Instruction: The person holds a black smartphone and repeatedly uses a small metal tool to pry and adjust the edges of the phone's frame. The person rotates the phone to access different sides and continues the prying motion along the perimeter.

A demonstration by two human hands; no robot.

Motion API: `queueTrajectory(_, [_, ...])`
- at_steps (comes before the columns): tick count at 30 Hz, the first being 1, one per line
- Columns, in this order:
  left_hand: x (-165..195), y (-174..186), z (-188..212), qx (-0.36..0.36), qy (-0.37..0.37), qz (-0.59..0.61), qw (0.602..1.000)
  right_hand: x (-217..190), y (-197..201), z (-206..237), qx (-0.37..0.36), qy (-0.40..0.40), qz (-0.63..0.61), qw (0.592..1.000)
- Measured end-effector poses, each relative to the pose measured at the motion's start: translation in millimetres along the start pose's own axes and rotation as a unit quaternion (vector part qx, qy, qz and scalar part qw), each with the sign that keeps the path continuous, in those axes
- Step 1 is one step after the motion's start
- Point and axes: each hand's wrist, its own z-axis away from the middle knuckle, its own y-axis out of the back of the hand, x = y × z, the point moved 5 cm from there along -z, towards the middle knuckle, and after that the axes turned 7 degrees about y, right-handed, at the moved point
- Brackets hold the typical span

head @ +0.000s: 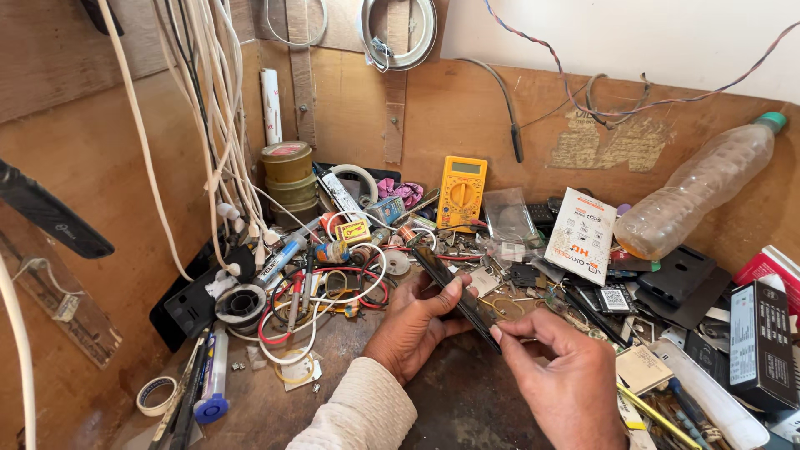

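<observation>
1. The left hand (414, 321) and the right hand (560, 367) both grasp a thin black phone (454, 293). The phone is seen on its edge, tilted, in the near middle of the scene, above the table.
2. The left fingers wrap around the far part of the phone. The right thumb and fingertip pinch its near end.
3. A white flat packet (583, 234) with red and black print leans just right of the hands, in the clutter.
4. A black box with a white label (760, 333) stands at the right edge. A red box (775, 268) peeks out behind it.
5. A small black part with a square white sticker (615, 299) lies near the right hand.
6. A clear plastic bottle with a green cap (708, 185) lies tilted against the far wall on the right.
7. A yellow meter (461, 193) with a round dial leans at the far middle.
8. A stack of gold round tins (288, 172) sits far left, under hanging white cables (212, 100).
9. A blue and white tube (215, 379) lies near left, beside a roll of tape (157, 395).
10. The table (467, 392) is dark, worn wood, and it looks scratched and dusty.
11. The walls are brown board (467, 108), with a white painted wall above.
</observation>
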Motion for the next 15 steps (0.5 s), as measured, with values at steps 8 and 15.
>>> queueTrajectory(8, [1,-2,3,0.001,-0.011,-0.005,1.0,14,0,-22,-0.083,-0.015,-0.131,0.988])
queueTrajectory(15, [3,-5,4,0.013,-0.006,-0.02,1.0,46,-2,-39,-0.17,-0.184,-0.264,0.931])
